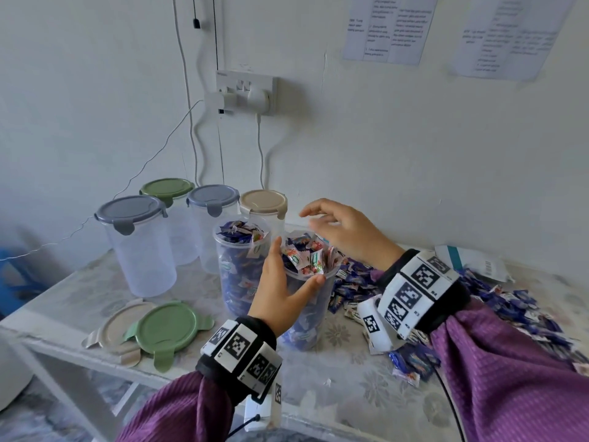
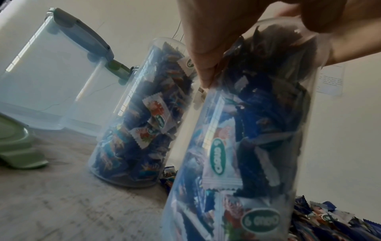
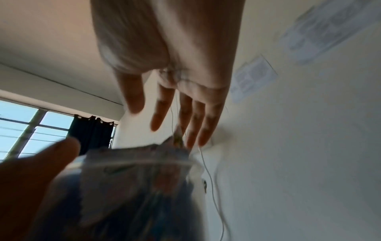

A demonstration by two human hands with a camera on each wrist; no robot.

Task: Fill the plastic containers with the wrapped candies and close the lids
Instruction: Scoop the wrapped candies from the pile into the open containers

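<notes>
Two open clear containers stand full of wrapped candies. My left hand point(image 1: 287, 277) grips the nearer container point(image 1: 307, 317) just under its rim, thumb in front and fingers round the left side. In the left wrist view that container point(image 2: 237, 146) fills the right half, with my fingers point(image 2: 206, 48) on its wall. My right hand point(image 1: 331, 228) hovers open just above its heaped candies point(image 1: 306, 255), holding nothing. The right wrist view shows those spread fingers point(image 3: 175, 114) over the blurred rim point(image 3: 140, 163). The second full container point(image 1: 237, 272) stands right behind, to the left.
A green lid point(image 1: 165, 330) lies partly over a beige lid point(image 1: 111, 327) at the table's front left. Several empty lidded containers point(image 1: 137, 247) stand at the back left. A pile of loose candies point(image 1: 497, 311) spreads to the right. Cables hang from a wall socket point(image 1: 245, 92).
</notes>
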